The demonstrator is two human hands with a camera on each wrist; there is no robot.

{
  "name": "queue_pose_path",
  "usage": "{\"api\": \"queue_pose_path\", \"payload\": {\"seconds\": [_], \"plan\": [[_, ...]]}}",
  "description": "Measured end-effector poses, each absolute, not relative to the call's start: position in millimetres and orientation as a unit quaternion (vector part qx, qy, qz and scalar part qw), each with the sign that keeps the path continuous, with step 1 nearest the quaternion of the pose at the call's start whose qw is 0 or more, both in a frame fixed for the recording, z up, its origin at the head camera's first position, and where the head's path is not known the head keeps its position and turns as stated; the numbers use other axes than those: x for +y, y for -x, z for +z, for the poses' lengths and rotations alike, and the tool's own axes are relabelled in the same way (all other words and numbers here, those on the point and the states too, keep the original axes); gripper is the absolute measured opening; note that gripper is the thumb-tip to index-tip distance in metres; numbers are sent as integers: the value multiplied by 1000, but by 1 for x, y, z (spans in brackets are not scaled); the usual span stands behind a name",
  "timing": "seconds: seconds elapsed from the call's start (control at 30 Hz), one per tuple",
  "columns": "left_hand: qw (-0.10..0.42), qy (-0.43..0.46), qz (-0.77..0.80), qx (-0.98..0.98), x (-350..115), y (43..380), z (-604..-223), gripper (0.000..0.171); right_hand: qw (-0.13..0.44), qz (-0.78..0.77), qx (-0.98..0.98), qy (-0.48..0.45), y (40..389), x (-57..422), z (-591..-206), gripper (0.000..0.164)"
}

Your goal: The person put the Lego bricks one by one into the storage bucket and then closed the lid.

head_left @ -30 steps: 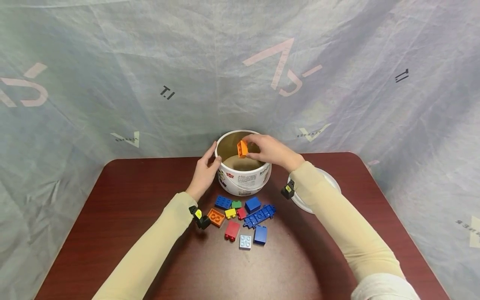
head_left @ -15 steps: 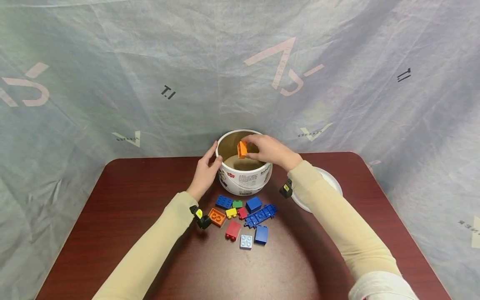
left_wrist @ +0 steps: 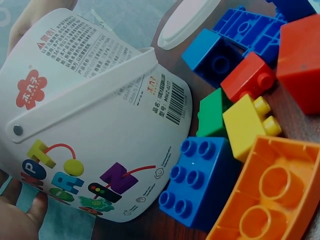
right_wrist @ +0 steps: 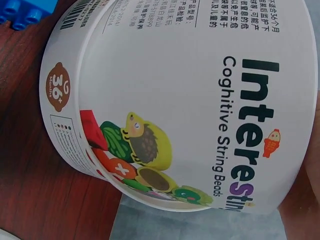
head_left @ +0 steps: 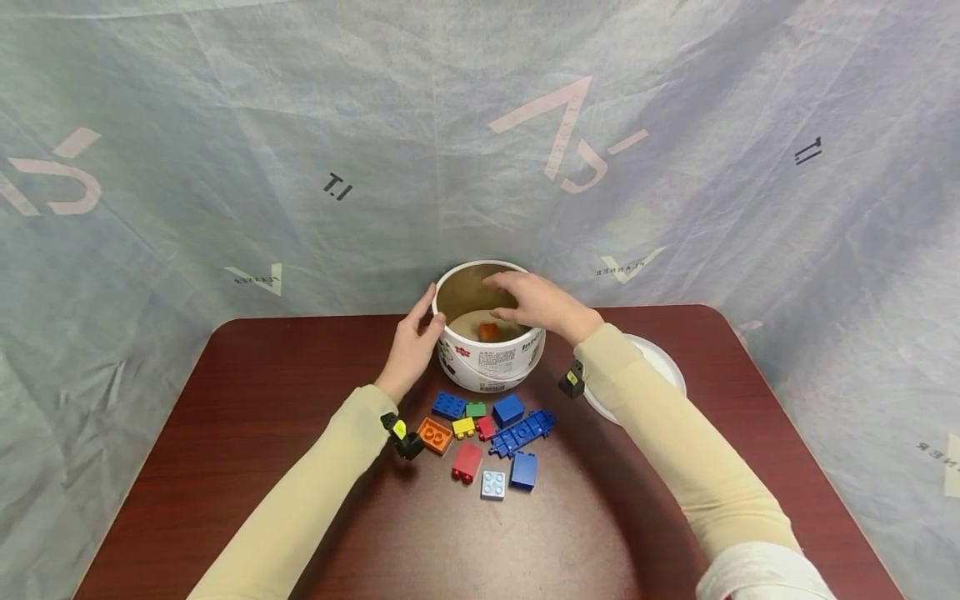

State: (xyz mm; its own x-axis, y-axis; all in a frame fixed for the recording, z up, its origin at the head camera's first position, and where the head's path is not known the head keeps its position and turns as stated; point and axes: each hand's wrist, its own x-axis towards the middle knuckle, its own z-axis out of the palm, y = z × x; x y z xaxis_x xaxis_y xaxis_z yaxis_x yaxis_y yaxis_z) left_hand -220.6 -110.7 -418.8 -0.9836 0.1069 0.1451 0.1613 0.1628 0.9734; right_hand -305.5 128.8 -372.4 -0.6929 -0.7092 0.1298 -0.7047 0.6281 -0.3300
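A white bucket (head_left: pixel 468 373) with printed sides and a handle stands upright near the back of the table. Inside, on its floor, lies an orange toy brick (head_left: pixel 488 332). My right hand (head_left: pixel 546 303) hangs over the bucket's right rim, fingers parted and holding nothing. Against the outside of the left rim rests my left hand (head_left: pixel 408 348), its thumb and fingers spread and fairly straight. In front of the bucket lie a blue studded brick (left_wrist: pixel 197 175), a yellow brick (left_wrist: pixel 245 125), a green brick (left_wrist: pixel 211 114) and an upturned orange brick (left_wrist: pixel 272 195).
Also in the group are red bricks (head_left: pixel 467 462), a light-blue brick (head_left: pixel 492 485), blue bricks (head_left: pixel 523 471) and a long blue base piece (head_left: pixel 522 433). A white lid (head_left: pixel 663 367) lies right of the bucket, partly under my right forearm. Grey sheeting (head_left: pixel 375 242) hangs behind the table.
My right hand has let go of the orange brick, which has dropped from between its fingers to the bucket's floor. The left hand stays at the rim.
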Motion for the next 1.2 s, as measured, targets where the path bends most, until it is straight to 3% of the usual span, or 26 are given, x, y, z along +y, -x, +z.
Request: {"api": "queue_pose_path", "payload": {"seconds": [0.4,1.2], "plan": [[22,89,-640,-763,-111,219,-418,60,-33,-199,893,402,295,142,-365,40],[22,87,-634,-768,-110,216,-416,59,-139,-202,870,427,236,201,-366,28]]}}
